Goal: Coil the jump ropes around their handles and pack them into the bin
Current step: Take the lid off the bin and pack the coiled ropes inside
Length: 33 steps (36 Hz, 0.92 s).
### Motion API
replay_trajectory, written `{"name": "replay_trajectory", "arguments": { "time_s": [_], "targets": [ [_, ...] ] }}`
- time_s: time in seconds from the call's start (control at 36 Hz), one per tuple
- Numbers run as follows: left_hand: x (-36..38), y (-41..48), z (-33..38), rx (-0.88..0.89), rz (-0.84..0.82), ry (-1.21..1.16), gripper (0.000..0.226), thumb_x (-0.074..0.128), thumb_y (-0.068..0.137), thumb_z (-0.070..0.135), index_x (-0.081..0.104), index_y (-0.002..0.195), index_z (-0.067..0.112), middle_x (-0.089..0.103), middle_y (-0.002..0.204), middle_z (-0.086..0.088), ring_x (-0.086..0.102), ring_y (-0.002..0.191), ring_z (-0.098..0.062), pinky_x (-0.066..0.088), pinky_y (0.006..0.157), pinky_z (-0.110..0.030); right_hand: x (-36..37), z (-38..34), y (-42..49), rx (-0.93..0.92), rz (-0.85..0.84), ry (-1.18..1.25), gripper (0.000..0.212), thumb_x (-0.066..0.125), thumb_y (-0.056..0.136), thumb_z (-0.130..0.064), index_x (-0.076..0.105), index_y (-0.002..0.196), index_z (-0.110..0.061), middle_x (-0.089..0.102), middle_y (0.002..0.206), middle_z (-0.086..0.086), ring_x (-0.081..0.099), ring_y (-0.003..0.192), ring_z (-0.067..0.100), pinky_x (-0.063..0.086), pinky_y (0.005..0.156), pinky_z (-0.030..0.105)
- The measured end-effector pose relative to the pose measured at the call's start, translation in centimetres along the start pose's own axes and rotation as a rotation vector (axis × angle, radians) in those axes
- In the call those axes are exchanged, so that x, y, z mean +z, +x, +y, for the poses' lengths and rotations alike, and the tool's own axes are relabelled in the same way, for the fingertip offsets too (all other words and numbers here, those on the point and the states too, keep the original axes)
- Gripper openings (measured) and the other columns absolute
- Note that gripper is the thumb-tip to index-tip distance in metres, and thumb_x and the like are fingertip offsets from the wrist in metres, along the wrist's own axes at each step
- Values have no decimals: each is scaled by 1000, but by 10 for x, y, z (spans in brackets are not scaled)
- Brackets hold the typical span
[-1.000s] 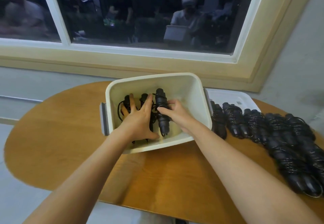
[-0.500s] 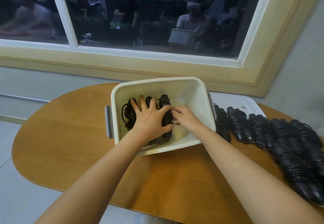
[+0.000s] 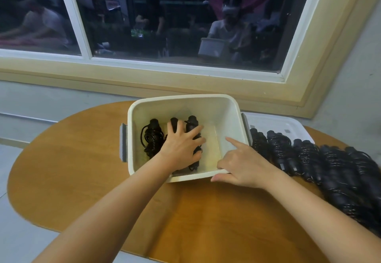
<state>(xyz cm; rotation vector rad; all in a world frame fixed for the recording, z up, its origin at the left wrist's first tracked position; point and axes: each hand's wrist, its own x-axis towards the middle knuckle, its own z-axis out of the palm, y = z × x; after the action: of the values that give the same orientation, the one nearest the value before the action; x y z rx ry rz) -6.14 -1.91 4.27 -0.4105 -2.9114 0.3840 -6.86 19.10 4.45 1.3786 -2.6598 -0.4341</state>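
Left hand [image 3: 181,149] flat, fingers spread, presses coiled jump ropes [image 3: 152,139] down in the white bin [image 3: 206,109]; right hand [image 3: 245,166] loose and empty over its near corner, index finger out.

The bin [image 3: 216,106] looks like smooth cream plastic with grey plastic side handles [image 3: 123,142], the table [image 3: 82,170] is glossy varnished wood, and the coiled jump ropes [image 3: 329,170] look like matt black plastic with shiny cords.
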Motion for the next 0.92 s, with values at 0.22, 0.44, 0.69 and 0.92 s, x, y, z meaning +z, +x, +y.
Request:
{"name": "replay_trajectory", "arguments": {
  "time_s": [0.22, 0.44, 0.69, 0.92],
  "targets": [
    [0, 4, -2, -64, -96, -61, 60, 40, 89, 72, 39, 142, 44, 16, 159, 3, -2, 144, -54, -8, 102, -80, 18, 0, 4, 20, 204, -37, 100, -5, 91, -76, 76, 86, -18, 69, 62, -3, 67, 64, 7, 19, 119, 29],
    [2, 1, -15, -128, -108, -64, 60, 45, 84, 74, 44, 135, 42, 20, 154, 4, 0, 142, -55, -4, 101, -83, 31, -2, 4, 118, 500, -121, 92, 8, 96, -73, 69, 56, -18, 52, 38, -5, 56, 40, 9, 55, 85, 30],
    [5, 2, -19, -140, -169, -138, 67, 46, 84, 76, 38, 143, 44, 9, 160, 5, -14, 143, -54, -5, 102, -81, 13, -3, -4, 67, 401, 210, 79, 17, 96, -70, 73, 109, -16, 74, 108, 0, 63, 109, 12, 8, 117, 17],
    [9, -2, -37, -158, -142, -165, 65, 49, 84, 74, 39, 142, 45, 10, 160, 7, -17, 142, -54, -6, 105, -78, 39, 22, -30, 959, 617, 310, 46, 46, 98, -42, 54, 135, -16, 52, 134, 8, 47, 118, 25, 54, 78, 35]
  ]
}}
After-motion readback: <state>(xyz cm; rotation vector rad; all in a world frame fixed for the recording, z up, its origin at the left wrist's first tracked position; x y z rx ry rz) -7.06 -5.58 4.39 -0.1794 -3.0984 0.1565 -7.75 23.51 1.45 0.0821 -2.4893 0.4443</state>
